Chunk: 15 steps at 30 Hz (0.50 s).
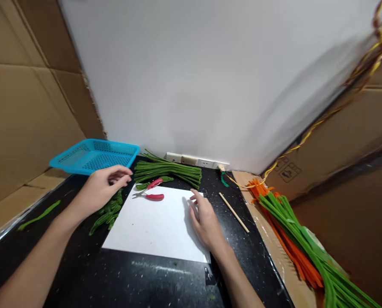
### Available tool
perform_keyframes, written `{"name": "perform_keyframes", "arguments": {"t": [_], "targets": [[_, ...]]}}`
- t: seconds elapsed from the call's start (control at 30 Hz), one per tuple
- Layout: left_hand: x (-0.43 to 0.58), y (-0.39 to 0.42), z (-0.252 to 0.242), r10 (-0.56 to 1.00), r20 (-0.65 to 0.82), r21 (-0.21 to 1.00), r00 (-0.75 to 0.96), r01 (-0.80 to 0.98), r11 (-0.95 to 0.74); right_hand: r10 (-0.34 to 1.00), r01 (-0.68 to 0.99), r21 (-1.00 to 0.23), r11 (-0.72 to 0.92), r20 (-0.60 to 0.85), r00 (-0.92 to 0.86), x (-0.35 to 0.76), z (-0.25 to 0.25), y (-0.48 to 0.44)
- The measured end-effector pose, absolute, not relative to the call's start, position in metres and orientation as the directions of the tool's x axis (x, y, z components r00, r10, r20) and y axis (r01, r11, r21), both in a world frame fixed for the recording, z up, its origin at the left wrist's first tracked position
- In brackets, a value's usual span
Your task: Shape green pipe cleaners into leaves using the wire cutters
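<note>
My left hand hovers over a pile of folded dark green pipe-cleaner pieces, fingers loosely bent and apart, nothing visible in them. My right hand is at the right edge of a white paper sheet, its fingers half bent and spread, holding nothing. Near the sheet's top left lie red-handled pliers with their jaws apart. Beside them is a small green twisted piece. Behind the sheet lies a bundle of long dark green pipe cleaners.
A blue mesh basket stands back left, near cardboard. One green strand lies far left. On the right are a wooden stick, orange pipe cleaners and bright green ones. A power strip and yellow cord run along the wall.
</note>
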<state>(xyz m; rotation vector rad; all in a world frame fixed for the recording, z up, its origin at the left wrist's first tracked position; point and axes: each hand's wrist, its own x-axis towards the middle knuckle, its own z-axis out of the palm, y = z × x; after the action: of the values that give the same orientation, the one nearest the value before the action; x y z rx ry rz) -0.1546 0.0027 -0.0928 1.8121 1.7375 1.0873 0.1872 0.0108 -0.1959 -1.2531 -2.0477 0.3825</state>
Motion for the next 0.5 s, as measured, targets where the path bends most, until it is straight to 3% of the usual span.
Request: {"name": "perform_keyframes", "arguments": {"t": [0.27,0.4,0.5], "targets": [[-0.139,0.059,-0.124,0.944,0.289,0.360,0.161,0.895,-0.263,0.849,0.662,-0.539,0.520,0.411,-0.332,0.188,-0.196,0.013],[-0.131,0.069,-0.121,0.960,0.268,0.121,0.084,0.985,-0.120,0.854,0.653,-0.559,0.511,0.416,-0.312,0.190,-0.199,0.015],[-0.128,0.072,-0.115,0.969,0.244,0.040,0.027,0.998,-0.038,0.849,0.657,-0.548,0.517,0.425,-0.314,0.189,-0.199,0.016]]}}
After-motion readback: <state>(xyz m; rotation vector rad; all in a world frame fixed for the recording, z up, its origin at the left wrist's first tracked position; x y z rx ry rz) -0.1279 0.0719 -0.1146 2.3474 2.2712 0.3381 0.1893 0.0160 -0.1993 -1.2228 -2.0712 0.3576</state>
